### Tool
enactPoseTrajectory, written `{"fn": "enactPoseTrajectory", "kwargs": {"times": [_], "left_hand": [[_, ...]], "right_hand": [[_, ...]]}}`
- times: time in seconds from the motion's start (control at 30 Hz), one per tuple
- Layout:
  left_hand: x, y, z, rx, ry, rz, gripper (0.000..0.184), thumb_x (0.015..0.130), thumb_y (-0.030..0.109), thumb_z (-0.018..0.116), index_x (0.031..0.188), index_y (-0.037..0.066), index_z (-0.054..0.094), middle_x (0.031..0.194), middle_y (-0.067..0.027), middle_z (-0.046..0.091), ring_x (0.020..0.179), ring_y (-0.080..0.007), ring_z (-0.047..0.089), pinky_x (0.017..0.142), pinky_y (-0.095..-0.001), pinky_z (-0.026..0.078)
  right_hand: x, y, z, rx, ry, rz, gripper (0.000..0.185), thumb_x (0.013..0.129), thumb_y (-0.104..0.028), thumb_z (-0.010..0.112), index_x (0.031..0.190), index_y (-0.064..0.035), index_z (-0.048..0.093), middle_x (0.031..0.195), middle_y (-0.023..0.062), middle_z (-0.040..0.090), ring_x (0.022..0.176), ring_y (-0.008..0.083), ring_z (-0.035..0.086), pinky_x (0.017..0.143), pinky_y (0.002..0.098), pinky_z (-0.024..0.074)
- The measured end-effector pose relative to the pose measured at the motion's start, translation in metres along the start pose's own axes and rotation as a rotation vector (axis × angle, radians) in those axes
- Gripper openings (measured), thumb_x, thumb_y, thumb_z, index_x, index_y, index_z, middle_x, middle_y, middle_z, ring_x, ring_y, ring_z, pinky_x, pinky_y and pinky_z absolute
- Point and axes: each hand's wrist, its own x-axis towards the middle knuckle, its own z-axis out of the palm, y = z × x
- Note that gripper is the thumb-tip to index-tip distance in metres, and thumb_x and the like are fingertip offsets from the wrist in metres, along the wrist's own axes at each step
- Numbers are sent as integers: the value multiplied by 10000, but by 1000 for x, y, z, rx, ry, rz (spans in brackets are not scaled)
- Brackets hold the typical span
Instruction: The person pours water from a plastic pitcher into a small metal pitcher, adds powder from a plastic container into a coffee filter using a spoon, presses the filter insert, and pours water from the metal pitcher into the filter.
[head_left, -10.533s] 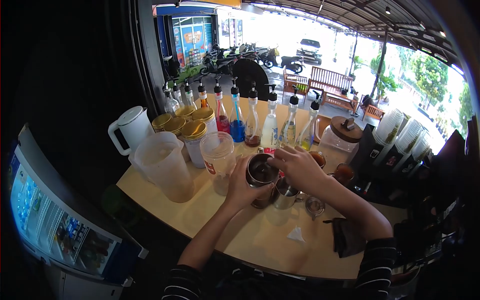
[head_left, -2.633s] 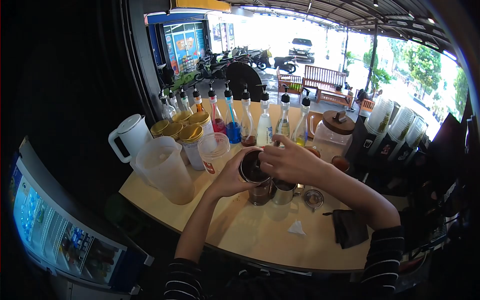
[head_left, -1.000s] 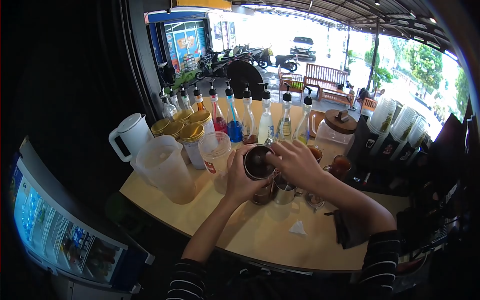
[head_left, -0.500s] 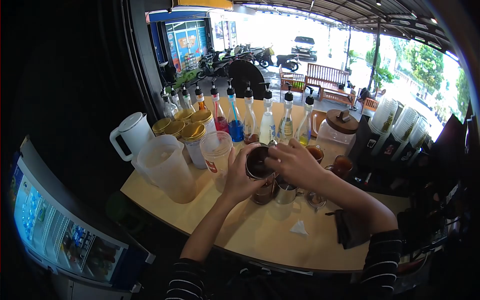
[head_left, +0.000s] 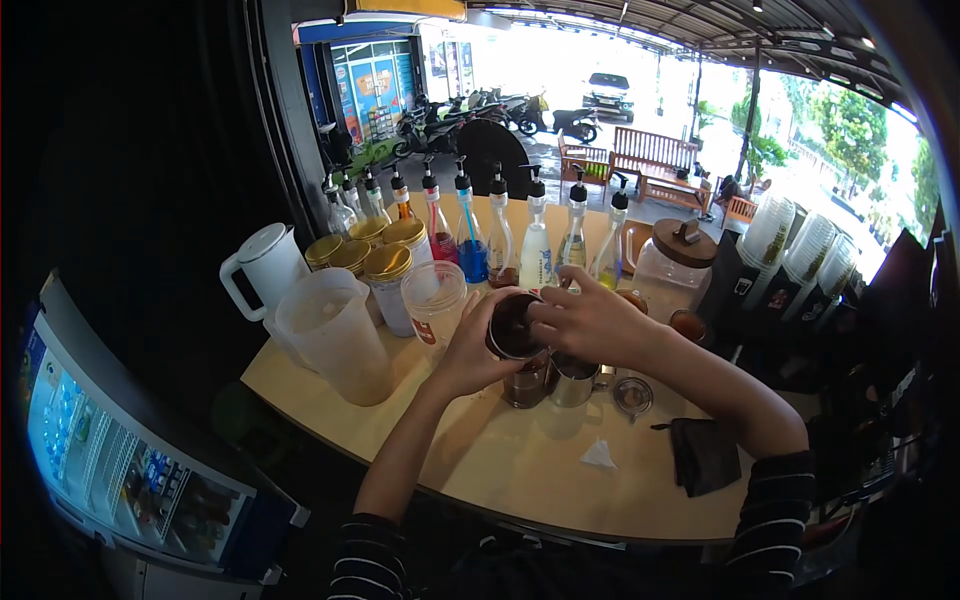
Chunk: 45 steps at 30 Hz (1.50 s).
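1. The left hand is wrapped around a metal cup, held up over the middle of the tabletop, its round, dark mouth facing the wearer.
2. The right hand curls its fingers at the cup's mouth; whether they grip anything is hidden.
3. Just below the cup, a glass with brown contents stands beside a steel pitcher, with a small strainer to its right.
4. Nearer the front edge of the pale wooden table lies a crumpled white paper; a folded dark cloth lies by the front right corner.
5. Left of the hands stand a clear plastic jar, gold-lidded jars and, near the left edge, a frosted jug.
6. Pump bottles line the far edge; a wooden-lidded jar stands at the far right.
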Motion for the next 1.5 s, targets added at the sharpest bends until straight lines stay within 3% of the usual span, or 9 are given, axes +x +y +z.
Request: {"fn": "enactPoseTrajectory", "kwargs": {"times": [0.5, 0.57, 0.67, 0.8, 0.87, 1.13, 1.33, 1.4, 1.5], "left_hand": [[-3, 2, -4, -121, -53, 37, 845, 609, 144, 839, 1320, 66, 390, 1241, -124, 511, 1152, -240, 545, 985, -360, 442], [-4, 3, -4, -137, -55, 30, 844, 611, 143, 837, 1322, 64, 389, 1248, -123, 512, 1154, -238, 545, 987, -358, 440], [-3, 2, -6, -154, -71, 22, 839, 615, 137, 833, 1322, 62, 388, 1255, -120, 517, 1156, -235, 546, 991, -356, 439], [-3, 5, -6, -203, -67, 7, 823, 621, 122, 826, 1316, 56, 392, 1250, -121, 526, 1162, -231, 544, 994, -352, 439], [-2, 4, -7, -178, -69, 31, 822, 620, 116, 826, 1315, 56, 392, 1252, -120, 524, 1161, -228, 544, 994, -350, 440], [-6, 6, 3, -238, 78, -37, 794, 619, 117, 837, 1292, 47, 421, 1216, -102, 558, 1129, -198, 564, 970, -329, 462], [-13, 3, 15, -155, 205, -100, 771, 593, 151, 866, 1250, 33, 478, 1142, -104, 620, 1062, -194, 611, 929, -330, 493], [-14, 1, 16, -237, 156, -246, 827, 578, 190, 890, 1261, -7, 467, 1180, -116, 584, 1117, -190, 569, 981, -335, 460], [-16, -2, 17, -155, 118, -267, 828, 581, 204, 887, 1262, -12, 469, 1172, -128, 594, 1098, -192, 584, 975, -333, 468]], "right_hand": [[4, -2, -1, 12, 34, -49, 110, 723, -185, 630, 818, -133, 638, 1015, 8, 583, 1082, 158, 534, 1022, 417, 349], [4, 3, -4, -4, 88, 4, 111, 747, -157, 627, 842, -109, 595, 906, 4, 555, 989, 163, 555, 997, 462, 361], [4, -6, 5, 31, 105, -80, 84, 752, -151, 614, 825, -116, 593, 899, -3, 553, 966, 153, 560, 980, 453, 383], [4, 0, -3, -39, 119, -16, 78, 708, -157, 615, 776, -121, 628, 911, -3, 568, 1041, 159, 546, 1018, 407, 358], [4, -3, -1, 10, 97, -55, 96, 750, -157, 612, 836, -119, 593, 902, -3, 550, 949, 148, 560, 965, 438, 393], [-1, -6, 3, 55, 76, 105, 106, 727, -160, 618, 825, -119, 619, 902, 4, 547, 928, 127, 560, 840, 330, 401], [-5, -1, 0, 242, 118, 365, 195, 740, -127, 624, 925, -82, 583, 894, 45, 544, 857, 200, 615, 760, 352, 461], [-6, -5, 3, 270, -3, 450, 215, 743, -113, 630, 941, -58, 567, 901, 75, 554, 792, 250, 643, 673, 380, 512], [-8, -9, 10, 254, -94, 505, 226, 749, -106, 631, 953, -42, 559, 900, 89, 563, 749, 267, 659, 613, 382, 540]]}}
